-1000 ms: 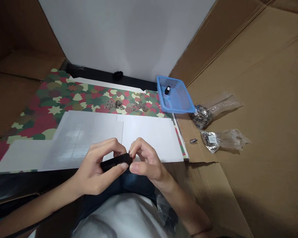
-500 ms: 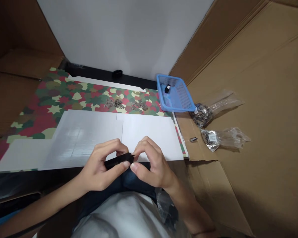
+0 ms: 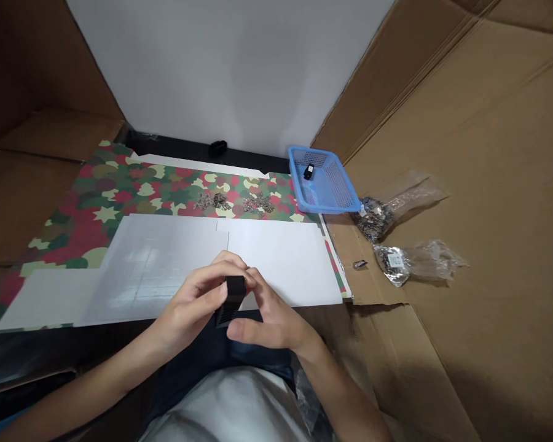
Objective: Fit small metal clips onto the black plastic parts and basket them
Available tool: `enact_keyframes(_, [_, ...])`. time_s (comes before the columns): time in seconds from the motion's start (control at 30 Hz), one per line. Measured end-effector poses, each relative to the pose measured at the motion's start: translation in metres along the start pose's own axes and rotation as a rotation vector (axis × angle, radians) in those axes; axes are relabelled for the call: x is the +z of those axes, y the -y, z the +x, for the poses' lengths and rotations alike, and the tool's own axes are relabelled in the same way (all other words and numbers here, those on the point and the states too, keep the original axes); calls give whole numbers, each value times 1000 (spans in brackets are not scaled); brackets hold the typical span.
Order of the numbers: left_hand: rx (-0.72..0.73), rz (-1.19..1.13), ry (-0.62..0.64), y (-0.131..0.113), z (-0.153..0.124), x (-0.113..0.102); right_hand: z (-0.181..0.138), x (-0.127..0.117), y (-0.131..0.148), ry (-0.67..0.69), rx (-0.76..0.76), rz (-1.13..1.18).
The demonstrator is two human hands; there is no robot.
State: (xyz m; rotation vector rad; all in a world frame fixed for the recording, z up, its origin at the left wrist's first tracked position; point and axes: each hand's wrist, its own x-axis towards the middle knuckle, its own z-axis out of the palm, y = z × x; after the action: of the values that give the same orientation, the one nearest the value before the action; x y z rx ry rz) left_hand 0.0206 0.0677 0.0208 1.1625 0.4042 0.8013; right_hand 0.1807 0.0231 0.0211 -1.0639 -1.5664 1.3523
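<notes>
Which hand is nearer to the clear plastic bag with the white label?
Right. The right hand is left of the labelled bag and closer to the body, by the black ribbed piece. The left hand, gripping that piece, is farther left of the bag.

Clearance about the blue basket [image 3: 320,191]: its open top admits a hand from above, with a small black piece [image 3: 308,172] on the floor. Toward the person and leftward of the basket, a passage crosses the white sheets [image 3: 281,248], bounded by the left hand [image 3: 203,294], the right hand [image 3: 274,319] and the black part [image 3: 233,301] between them. Left of the basket, two low metal heaps [image 3: 258,203] obstruct sliding; room lies above. Behind it, the grey panel [image 3: 235,73] bars passage; at its right, two bags [image 3: 375,218] crowd the near corner.
</notes>
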Motion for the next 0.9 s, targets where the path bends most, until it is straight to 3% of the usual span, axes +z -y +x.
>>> enact_keyframes(0.17, [35,190,0,-3,9,-13,-4,0,-2,-144,33,292])
enact_keyframes(0.23, [34,473,6,-7,27,-30,-11,-9,-7,-296,54,411])
enact_keyframes(0.33, [-20,1075,31,-5,70,-60,-21,-23,-14,-476,70,454])
enact_keyframes(0.43, [-32,1316,-4,10,116,-80,-27,-28,-16,-521,59,419])
enact_keyframes(0.6, [-50,1530,-47,38,160,-84,-33,-22,-10,-554,52,420])
enact_keyframes(0.9, [-53,1627,-72,58,170,-84,-40,-23,-7,-619,65,421])
